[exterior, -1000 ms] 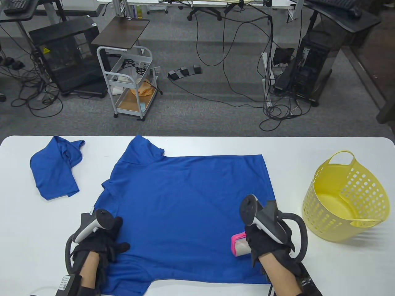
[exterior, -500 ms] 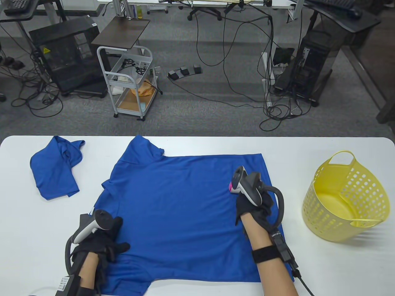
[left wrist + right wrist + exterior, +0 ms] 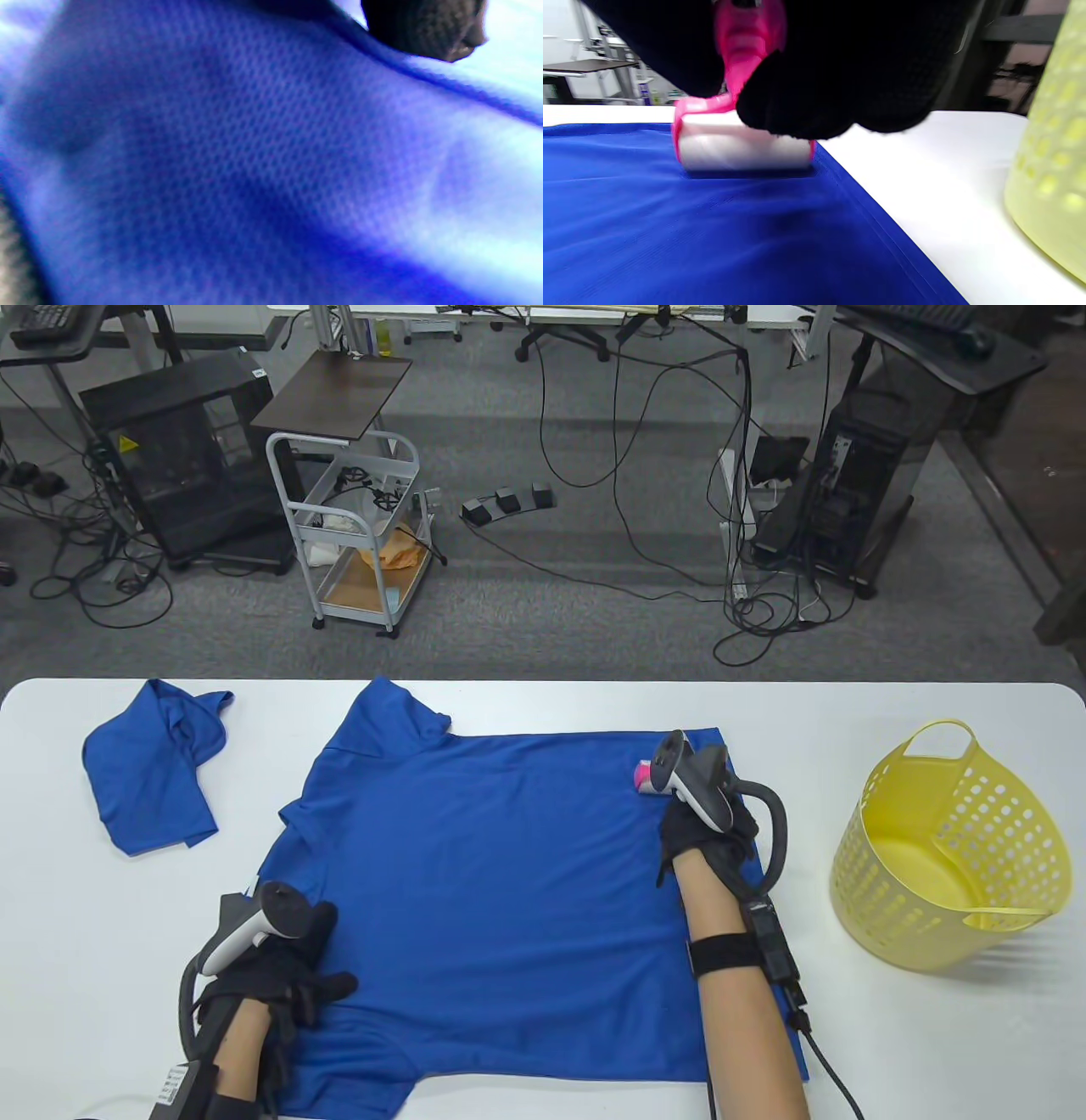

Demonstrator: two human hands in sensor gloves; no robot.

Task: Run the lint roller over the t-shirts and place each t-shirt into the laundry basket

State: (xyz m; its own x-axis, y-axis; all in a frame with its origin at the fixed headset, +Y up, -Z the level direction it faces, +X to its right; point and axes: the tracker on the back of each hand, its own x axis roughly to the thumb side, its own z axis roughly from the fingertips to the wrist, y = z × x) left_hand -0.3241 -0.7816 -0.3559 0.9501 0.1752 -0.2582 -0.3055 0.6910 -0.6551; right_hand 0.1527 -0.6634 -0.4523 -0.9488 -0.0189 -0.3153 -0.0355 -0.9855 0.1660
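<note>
My right hand (image 3: 708, 831) closed round the pink-handled lint roller (image 3: 742, 146), its white roll on the spread blue mesh t-shirt (image 3: 509, 882) near the far right corner, plain only from the wrist, my left hand (image 3: 276, 976) flat, fingers straight, pressing the near left sleeve, yellow perforated plastic laundry basket (image 3: 950, 857) on the white worktop (image 3: 891, 1052) to the right, crumpled blue t-shirt (image 3: 153, 776) far left.

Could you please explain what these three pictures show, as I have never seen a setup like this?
There is no robot here: a person wears black sensor gloves, each with a tracker strapped to the back. One camera looks down at the white table; the other two sit on the wrists.

A blue t-shirt lies spread flat, a second, crumpled shirt lies at the far left, and a yellow basket stands at the right.

The left hand rests on the spread shirt's near left part. The right hand grips a pink lint roller, whose white roll sits on the shirt near its far right corner.
</note>
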